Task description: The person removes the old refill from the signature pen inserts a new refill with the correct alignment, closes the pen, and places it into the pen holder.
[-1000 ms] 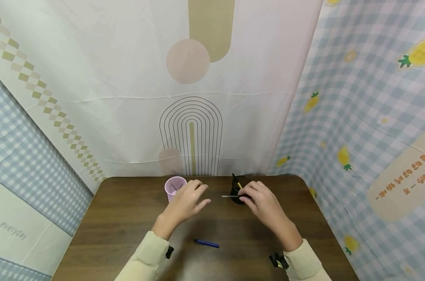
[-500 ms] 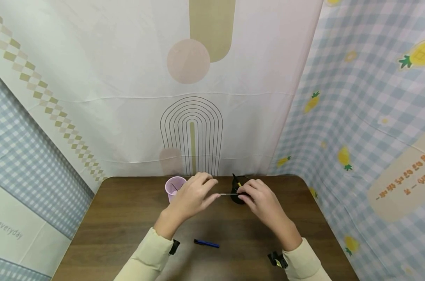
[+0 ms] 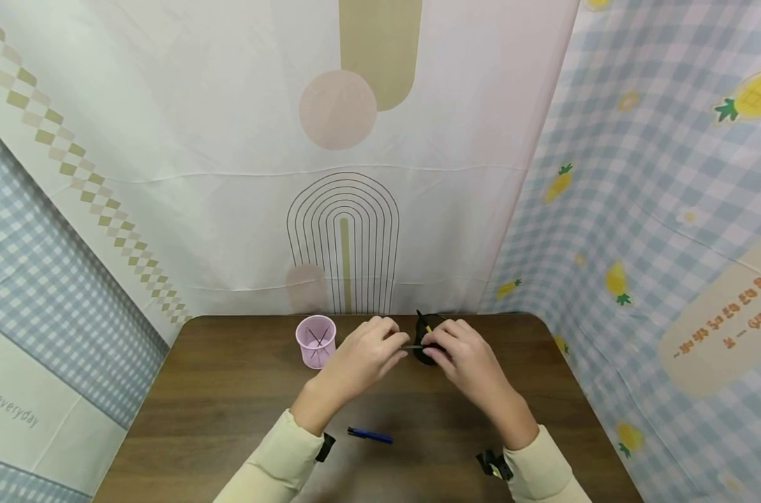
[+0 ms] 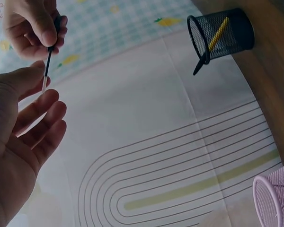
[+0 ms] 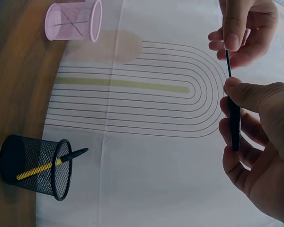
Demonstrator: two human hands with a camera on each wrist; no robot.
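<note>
In the head view, my left hand (image 3: pixel 363 351) pinches the free end of a thin pen refill (image 3: pixel 413 347) between thumb and index finger. My right hand (image 3: pixel 461 349) grips the black pen barrel (image 5: pixel 234 125) from which the refill sticks out. Held level between the hands, the refill is dark along most of its length and pale at its end in the left wrist view. The right hand's fingers hide part of the barrel. Behind that hand stands a black mesh pen holder (image 4: pixel 244 30) with a yellow and black pen (image 4: pixel 218 35) in it.
A pink mesh cup (image 3: pixel 316 342) with thin dark sticks crossing inside stands beyond the left hand. A blue pen (image 3: pixel 370 435) lies on the brown wooden table (image 3: pixel 230 398) between the forearms. Patterned cloths hang behind and beside the table.
My left hand has moved right, away from the pink cup, and closed its thumb and index finger on the refill's end. The right hand has stayed nearly in place, still gripping the barrel.
</note>
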